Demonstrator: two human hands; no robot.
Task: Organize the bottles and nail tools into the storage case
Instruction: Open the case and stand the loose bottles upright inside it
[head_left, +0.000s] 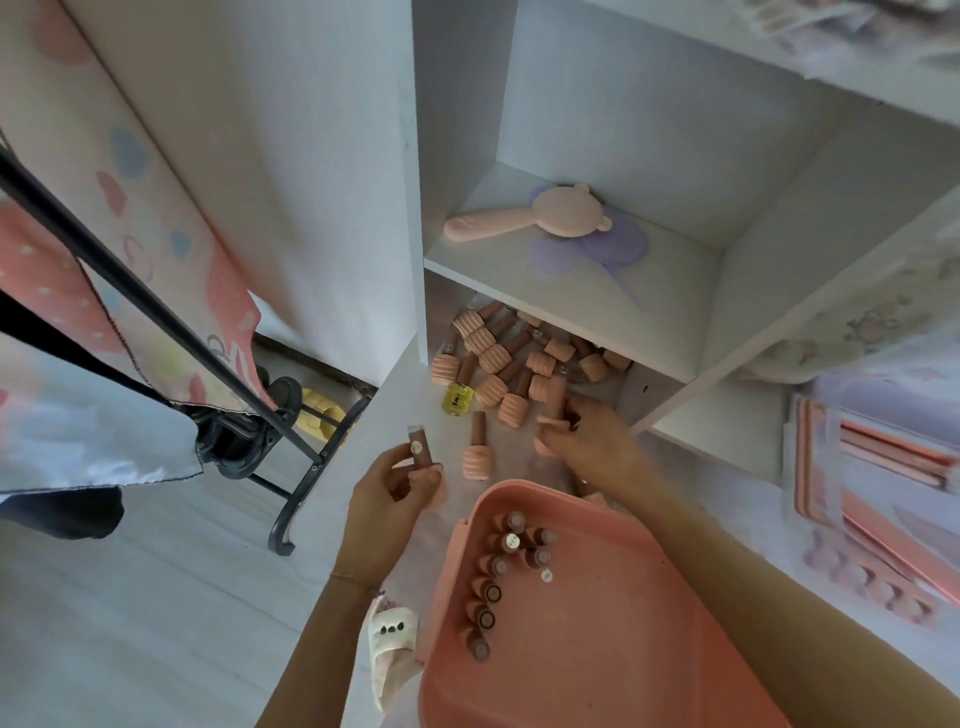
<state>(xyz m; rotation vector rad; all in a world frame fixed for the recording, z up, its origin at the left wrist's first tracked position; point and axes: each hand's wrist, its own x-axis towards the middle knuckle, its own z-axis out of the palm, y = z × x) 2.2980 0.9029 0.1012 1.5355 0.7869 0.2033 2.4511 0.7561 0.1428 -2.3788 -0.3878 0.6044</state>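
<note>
- The left hand (387, 499), at about 8 o'clock of the view's centre, has its fingers curled round a bottle (422, 460) with its brown cap pointing up; held that way, I judge, it can go cap-up into the case.
- The right hand (587, 431), at about 5 o'clock of centre, pinches another bottle (555, 402) at the near edge of the pile, probably lifting the next one while the first is carried.
- The storage case (623, 649) lies open at 6 o'clock, just below both hands, within easy reach. It is peach-pink; a cluster of bottles (506, 571) stands cap-up along its left side.
- One loose bottle (478, 452) lies on the white worktop (395, 384) between the hands.
- The pile of bottles (511, 358) lies at 12 o'clock of the right hand, partly under the shelf (597, 291): ribbed peach bodies, brown caps, one yellow bottle (457, 400) among them.
- Nail files (893, 457) and toe separators (872, 587) sit at 3 o'clock, blurred.
</note>
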